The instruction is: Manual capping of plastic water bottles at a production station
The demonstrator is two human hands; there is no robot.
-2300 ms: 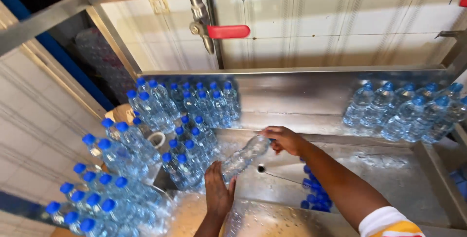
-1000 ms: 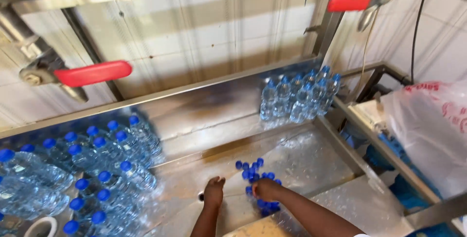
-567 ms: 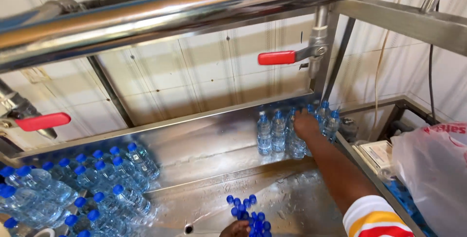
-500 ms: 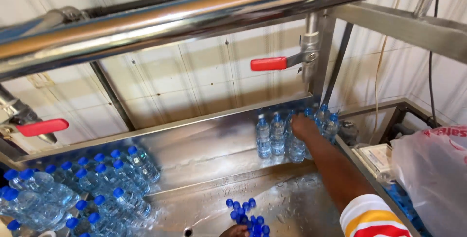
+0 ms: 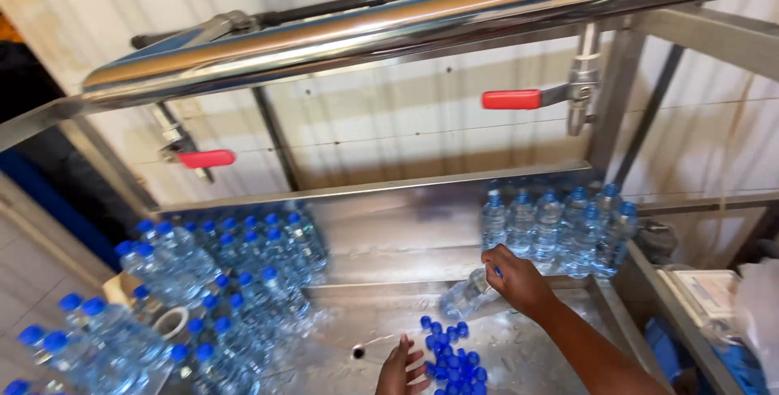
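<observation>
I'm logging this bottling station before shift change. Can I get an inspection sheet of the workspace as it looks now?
Surface: wet steel basin.
Job's things: tilted clear bottle; loose blue caps.
Clutter: capped bottles left; upright group right.
Hands: right hand grips the tilted bottle; left hand open beside the caps.
Cables: nothing seen.
Surroundings: steel pipe, red valve handles, tiled wall.

Landmark: round drain hole in the steel basin floor.
Open floor: bare wet steel behind the hole, reaching to the back wall.
Left of hole: packed clear plastic bottles with blue caps block passage.
Right of hole: loose blue caps, then a lying bottle.
Far right: upright bottle cluster fills the corner.
Overhead: horizontal steel pipe limits height.
</observation>
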